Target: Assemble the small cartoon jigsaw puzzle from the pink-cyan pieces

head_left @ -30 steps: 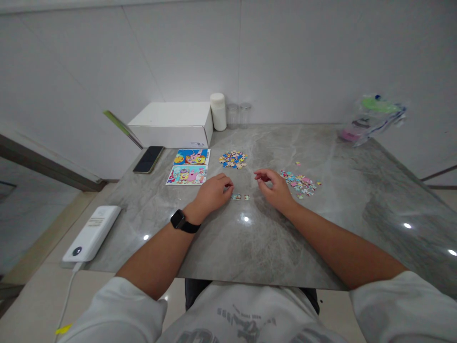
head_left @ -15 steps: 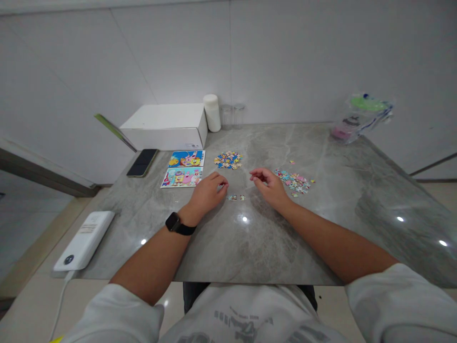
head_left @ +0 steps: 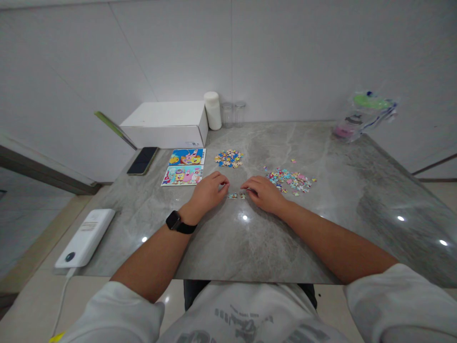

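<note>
My left hand (head_left: 211, 189), with a black watch at the wrist, rests on the table left of a short row of joined puzzle pieces (head_left: 233, 196). Its thumb and forefinger are pinched, and whatever lies between them is hidden. Just right of that row is a separate puzzle piece (head_left: 243, 196). Over it, the fingertips of my right hand (head_left: 263, 193) are closed on what looks like a small, pale-edged puzzle piece. A loose heap of pink and teal puzzle pieces (head_left: 294, 181) spreads beyond my right hand. Farther back lies a blue and yellow heap of pieces (head_left: 228, 158).
Two cartoon picture cards (head_left: 183, 175) lie left of the heaps, near a phone (head_left: 143, 161). Behind them stand a white box (head_left: 164, 136), a white bottle (head_left: 213, 112) and two glasses (head_left: 233, 116). A plastic bag (head_left: 364, 116) is back right; a white power bank (head_left: 85, 238), front left.
My right hand has moved left and slightly toward me, to the small row of pieces. More of the pink and teal heap shows. My left hand has hardly moved.
</note>
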Motion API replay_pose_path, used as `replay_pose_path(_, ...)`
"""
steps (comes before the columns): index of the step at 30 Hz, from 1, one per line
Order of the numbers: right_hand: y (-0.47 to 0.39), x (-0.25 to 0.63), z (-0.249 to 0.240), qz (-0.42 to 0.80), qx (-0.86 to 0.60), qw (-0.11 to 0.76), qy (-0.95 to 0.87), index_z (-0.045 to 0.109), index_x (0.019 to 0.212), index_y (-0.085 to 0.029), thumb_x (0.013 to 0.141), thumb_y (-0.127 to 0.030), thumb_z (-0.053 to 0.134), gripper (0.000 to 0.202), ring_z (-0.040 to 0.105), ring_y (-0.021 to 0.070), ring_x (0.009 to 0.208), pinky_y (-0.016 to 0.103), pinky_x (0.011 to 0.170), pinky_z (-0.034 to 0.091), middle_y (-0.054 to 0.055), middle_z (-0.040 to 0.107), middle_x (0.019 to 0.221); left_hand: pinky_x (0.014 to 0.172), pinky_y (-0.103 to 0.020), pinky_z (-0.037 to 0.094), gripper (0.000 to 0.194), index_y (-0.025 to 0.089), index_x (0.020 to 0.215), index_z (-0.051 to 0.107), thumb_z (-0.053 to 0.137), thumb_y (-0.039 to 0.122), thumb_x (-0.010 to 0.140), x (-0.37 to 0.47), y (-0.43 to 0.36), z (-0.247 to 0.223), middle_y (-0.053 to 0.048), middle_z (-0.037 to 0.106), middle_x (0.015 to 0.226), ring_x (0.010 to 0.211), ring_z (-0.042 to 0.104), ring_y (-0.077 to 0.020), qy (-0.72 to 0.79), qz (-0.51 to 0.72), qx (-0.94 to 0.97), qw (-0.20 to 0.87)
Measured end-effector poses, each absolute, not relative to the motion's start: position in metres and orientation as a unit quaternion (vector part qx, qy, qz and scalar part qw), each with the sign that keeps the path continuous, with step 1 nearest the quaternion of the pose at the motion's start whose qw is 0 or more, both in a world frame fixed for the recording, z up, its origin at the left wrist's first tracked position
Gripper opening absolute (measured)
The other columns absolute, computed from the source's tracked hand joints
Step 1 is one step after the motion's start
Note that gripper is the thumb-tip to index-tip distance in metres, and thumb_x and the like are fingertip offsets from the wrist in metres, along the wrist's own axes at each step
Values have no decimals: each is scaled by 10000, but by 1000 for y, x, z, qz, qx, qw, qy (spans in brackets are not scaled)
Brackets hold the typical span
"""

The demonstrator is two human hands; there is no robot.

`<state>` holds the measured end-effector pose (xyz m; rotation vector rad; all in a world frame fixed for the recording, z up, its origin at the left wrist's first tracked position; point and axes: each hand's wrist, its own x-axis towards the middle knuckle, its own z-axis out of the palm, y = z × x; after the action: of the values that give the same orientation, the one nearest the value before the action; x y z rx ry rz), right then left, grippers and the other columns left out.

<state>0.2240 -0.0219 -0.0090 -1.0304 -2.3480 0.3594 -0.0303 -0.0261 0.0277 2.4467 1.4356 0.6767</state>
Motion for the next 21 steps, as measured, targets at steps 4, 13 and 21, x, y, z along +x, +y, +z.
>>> replay_pose_path(4,-22,224,-9,115,-394,263,-873,766,1103,-237,934,-105,600,271,667,257,1012,401,932,493,88,767,1074,882,-363,551,148,208,983,728,588,255,996,-31,-26,27,-67,703,1029,966,681,-224,482,211,842,116)
replay_pose_path(13,-21,224,-10,113,-404,244,-874,774,1083,-235,965,-170,613,210,662,252,992,395,925,482,90,764,1046,905,-367,559,168,207,1026,737,578,254,1002,-32,-24,25,-77,706,1050,996,686,-233,484,182,848,121)
replay_pose_path(21,-21,226,-10,117,-406,255,-870,771,1076,-228,961,-172,614,203,667,251,991,396,930,487,86,764,1038,912,-377,559,186,207,1063,727,555,253,1011,-33,-23,22,-82,717,1071,998,688,-235,485,189,846,111)
